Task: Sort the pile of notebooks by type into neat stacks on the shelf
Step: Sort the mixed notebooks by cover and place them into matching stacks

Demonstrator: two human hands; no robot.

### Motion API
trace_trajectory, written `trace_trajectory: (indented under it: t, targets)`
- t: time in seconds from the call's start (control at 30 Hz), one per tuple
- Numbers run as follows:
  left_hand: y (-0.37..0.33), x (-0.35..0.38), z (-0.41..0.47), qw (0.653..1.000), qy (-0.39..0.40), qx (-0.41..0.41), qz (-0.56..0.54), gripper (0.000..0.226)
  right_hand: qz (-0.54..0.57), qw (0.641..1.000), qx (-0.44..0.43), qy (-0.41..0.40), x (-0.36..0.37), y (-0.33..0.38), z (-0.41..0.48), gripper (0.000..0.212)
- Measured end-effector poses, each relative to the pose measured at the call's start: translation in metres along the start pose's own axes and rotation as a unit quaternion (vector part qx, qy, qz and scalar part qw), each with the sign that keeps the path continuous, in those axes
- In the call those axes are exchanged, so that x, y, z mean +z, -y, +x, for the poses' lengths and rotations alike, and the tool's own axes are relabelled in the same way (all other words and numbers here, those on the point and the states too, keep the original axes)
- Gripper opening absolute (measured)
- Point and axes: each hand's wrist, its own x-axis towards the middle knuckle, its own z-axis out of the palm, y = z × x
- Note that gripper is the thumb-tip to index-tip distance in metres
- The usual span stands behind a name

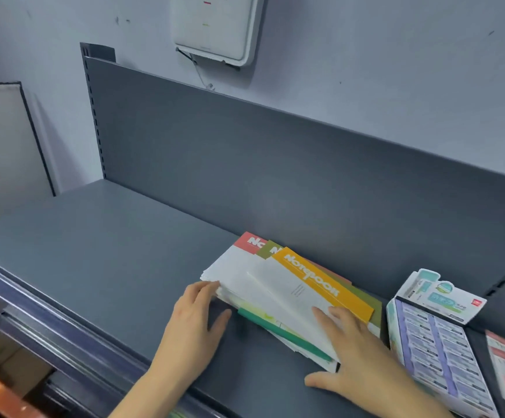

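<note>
While notebook pile [278, 285] lies fanned on grey shelf [109, 251] against back panel, left hand [195, 324] touches pile's left edge, fingers loosely spread, grasping nothing. Right hand [356, 357] rests flat on top cover, fingers extended. Display box [438, 336] stands just right.

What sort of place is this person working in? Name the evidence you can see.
Probably a stationery shop: a grey metal display shelf with a slotted back panel, a pile of notebooks being handled, and a retail display box of small packaged items beside it.
</note>
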Motion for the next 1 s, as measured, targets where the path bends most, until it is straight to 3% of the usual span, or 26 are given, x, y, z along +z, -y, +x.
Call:
trace_trajectory:
  t: [0.27,0.5,0.67,0.83,1.0]
  targets:
    - [0.007,0.001,-0.006,0.999,0.022,0.01,-0.029,0.052,-0.133,0.99,0.027,-0.043,0.001,0.025,0.023,0.084]
    - [0.004,-0.001,-0.008,0.997,0.023,-0.011,-0.067,0.053,-0.068,0.993,0.025,-0.09,-0.025,0.014,0.021,0.048]
    - [-0.006,-0.007,-0.004,0.989,0.015,-0.035,-0.141,0.05,-0.032,0.994,0.011,-0.107,-0.041,0.032,0.015,0.046]
    - [-0.028,-0.008,-0.007,0.924,0.066,-0.129,-0.354,0.031,-0.139,0.98,-0.081,-0.113,-0.022,0.094,0.007,0.04]
    - [-0.032,0.001,-0.004,0.834,0.08,-0.244,-0.488,0.039,-0.069,0.988,-0.083,-0.108,-0.018,0.107,0.005,0.046]
